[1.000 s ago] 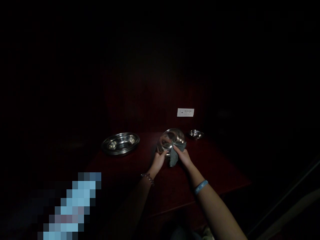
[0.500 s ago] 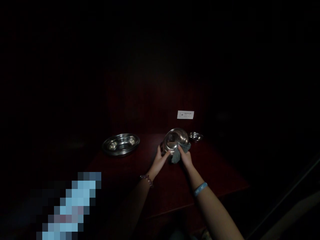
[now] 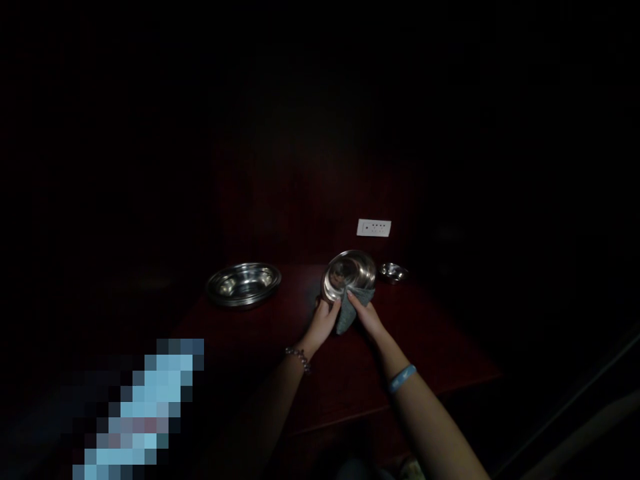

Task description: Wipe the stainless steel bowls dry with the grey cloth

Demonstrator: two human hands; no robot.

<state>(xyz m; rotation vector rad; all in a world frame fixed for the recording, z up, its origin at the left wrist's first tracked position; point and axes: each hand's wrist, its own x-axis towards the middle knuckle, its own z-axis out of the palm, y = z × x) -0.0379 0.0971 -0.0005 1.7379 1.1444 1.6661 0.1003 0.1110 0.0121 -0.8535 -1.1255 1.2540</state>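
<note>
A shiny metal bowl (image 3: 345,272) is held up and tilted above the dark red table, its round inside or base facing me. My left hand (image 3: 323,325) grips its lower left rim, thumb on the near side and fingers hidden beneath. A grey-green cloth (image 3: 347,317) is pinched in my right hand (image 3: 367,316), which presses it against the bowl's lower right edge. Part of the cloth hangs down between the two hands. The fingers of my right hand are mostly behind the cloth and bowl.
Wide metal basins (image 3: 245,301), seemingly stacked, rest on the left of the table (image 3: 345,380). A small metal bowl (image 3: 393,273) sits at the right rear. On the wall behind is a white power socket (image 3: 374,228). A pixelated light-blue patch covers the lower left. The surroundings are very dark.
The bowl has turned slightly in my hands and shifted a little left. My right hand and the cloth have slid left along its edge, closer to my left hand.
</note>
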